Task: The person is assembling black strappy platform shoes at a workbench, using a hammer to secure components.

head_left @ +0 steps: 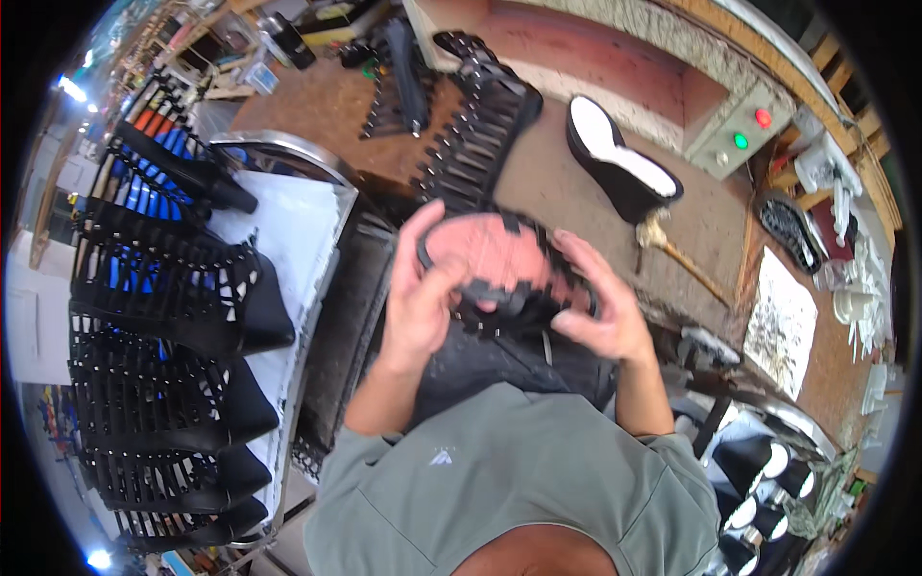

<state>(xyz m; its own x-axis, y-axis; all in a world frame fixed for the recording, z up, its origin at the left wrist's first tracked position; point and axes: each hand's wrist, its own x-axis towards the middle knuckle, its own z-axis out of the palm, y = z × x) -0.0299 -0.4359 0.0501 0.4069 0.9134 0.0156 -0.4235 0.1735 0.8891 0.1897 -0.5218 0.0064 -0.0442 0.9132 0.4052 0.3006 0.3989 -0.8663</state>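
Observation:
Between my hands is a black strappy shoe upper (pixel 490 252) on a shoe last, its pink underside turned up toward me. My left hand (pixel 421 298) grips one end, with the thumb lying across the pink face. At the other end my right hand (pixel 607 309) curls its fingers and thumb around the edge. Motion slightly blurs the shoe and the fingers. Beyond it on the bench lies a black wedge sole (pixel 624 182) with a white top face. A brush (pixel 682 254) with a wooden handle rests beside the sole.
Black strappy uppers (pixel 173 403) fill a rack at my left. Another strappy upper (pixel 480 130) lies at the bench's back. A box-like machine (pixel 725 144) with red and green buttons stands behind. Stained paper (pixel 781 322) and wedge soles (pixel 754 470) are at my right.

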